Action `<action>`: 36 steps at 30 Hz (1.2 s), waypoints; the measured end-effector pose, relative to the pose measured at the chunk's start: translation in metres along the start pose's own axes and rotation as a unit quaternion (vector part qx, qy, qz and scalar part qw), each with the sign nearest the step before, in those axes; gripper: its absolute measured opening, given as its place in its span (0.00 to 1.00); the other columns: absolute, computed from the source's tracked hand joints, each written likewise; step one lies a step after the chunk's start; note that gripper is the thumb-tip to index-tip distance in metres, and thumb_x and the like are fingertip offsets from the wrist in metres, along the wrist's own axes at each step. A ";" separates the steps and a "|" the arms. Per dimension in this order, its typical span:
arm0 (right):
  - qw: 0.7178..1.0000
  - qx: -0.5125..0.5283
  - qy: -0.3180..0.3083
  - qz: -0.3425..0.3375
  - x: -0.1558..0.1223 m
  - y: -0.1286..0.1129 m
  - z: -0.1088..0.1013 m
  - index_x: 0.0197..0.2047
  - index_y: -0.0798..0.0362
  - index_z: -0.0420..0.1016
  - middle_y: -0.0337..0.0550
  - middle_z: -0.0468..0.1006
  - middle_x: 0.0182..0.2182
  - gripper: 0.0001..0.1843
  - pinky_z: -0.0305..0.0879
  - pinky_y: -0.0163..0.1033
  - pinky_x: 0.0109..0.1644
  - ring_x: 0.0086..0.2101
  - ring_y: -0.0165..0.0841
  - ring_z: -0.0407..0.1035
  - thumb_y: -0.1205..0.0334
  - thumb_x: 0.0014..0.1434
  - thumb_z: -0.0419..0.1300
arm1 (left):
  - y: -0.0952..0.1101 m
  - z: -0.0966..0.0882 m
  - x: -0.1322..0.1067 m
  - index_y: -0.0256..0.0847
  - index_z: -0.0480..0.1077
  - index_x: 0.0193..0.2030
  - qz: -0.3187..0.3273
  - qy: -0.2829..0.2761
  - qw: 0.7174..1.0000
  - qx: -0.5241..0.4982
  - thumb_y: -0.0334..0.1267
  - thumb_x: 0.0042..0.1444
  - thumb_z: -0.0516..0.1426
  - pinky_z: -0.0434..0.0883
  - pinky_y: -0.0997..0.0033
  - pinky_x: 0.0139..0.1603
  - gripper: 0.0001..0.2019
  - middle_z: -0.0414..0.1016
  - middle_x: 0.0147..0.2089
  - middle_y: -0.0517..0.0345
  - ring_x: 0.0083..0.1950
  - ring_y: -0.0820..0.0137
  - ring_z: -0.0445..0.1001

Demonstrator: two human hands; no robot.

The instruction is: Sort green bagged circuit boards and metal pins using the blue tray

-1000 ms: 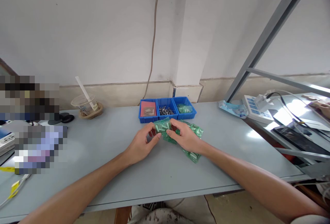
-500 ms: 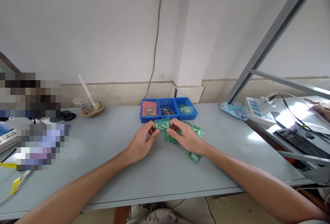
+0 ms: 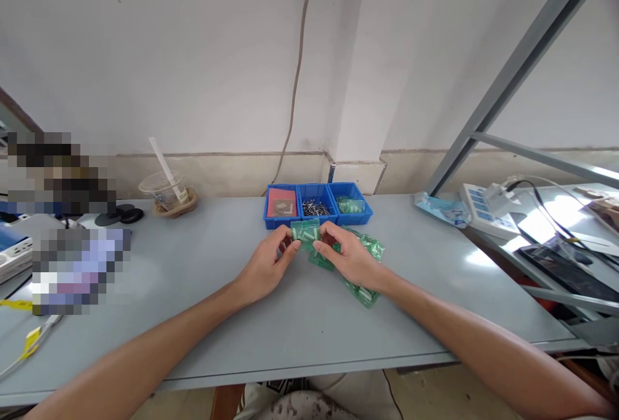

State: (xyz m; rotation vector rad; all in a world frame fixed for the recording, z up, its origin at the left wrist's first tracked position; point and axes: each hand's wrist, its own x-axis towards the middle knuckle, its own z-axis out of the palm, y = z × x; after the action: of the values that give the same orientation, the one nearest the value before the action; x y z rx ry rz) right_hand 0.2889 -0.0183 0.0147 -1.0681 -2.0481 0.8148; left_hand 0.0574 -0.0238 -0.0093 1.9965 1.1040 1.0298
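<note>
Between both hands I hold a small green plastic bag (image 3: 305, 231) with several pale, stick-like pieces inside. My left hand (image 3: 267, 261) pinches its left end between thumb and fingers. At the right end, my right hand (image 3: 351, 253) grips it the same way. More green bags (image 3: 366, 292) lie on the grey table under and beside my right hand, partly hidden by it. Just beyond my hands stand three joined blue bins: the left bin (image 3: 281, 222) has a red item and a small clear bag, the middle bin (image 3: 316, 189) metal screws or pins, the right bin (image 3: 360, 218) green bags.
A plastic cup (image 3: 164, 189) with a straw sits in a brown holder at the back left, near black round discs (image 3: 130, 215). On the right are a blue packet (image 3: 442, 209), a power strip (image 3: 483, 210) and a slanted metal frame (image 3: 512, 78). A blurred person is at far left.
My hands keep the same pinch on the green bag, with hardly any movement. The whole view has shifted very slightly.
</note>
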 end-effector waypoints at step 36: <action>0.998 0.045 -0.036 0.001 -0.004 -0.003 0.000 0.48 0.45 0.65 0.36 0.70 0.36 0.08 0.62 0.39 0.39 0.35 0.33 0.64 0.58 0.69 0.61 | 0.003 -0.005 0.001 0.42 0.72 0.43 -0.002 -0.014 1.000 -0.023 0.49 0.71 0.55 0.68 0.69 0.44 0.13 0.74 0.39 0.59 0.40 0.69 0.69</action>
State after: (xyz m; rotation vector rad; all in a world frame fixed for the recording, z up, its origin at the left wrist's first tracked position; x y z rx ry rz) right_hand 0.2893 -0.0230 0.0162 -1.0044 -2.0499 0.9509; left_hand 0.0549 -0.0235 -0.0043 1.9652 1.0597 1.0140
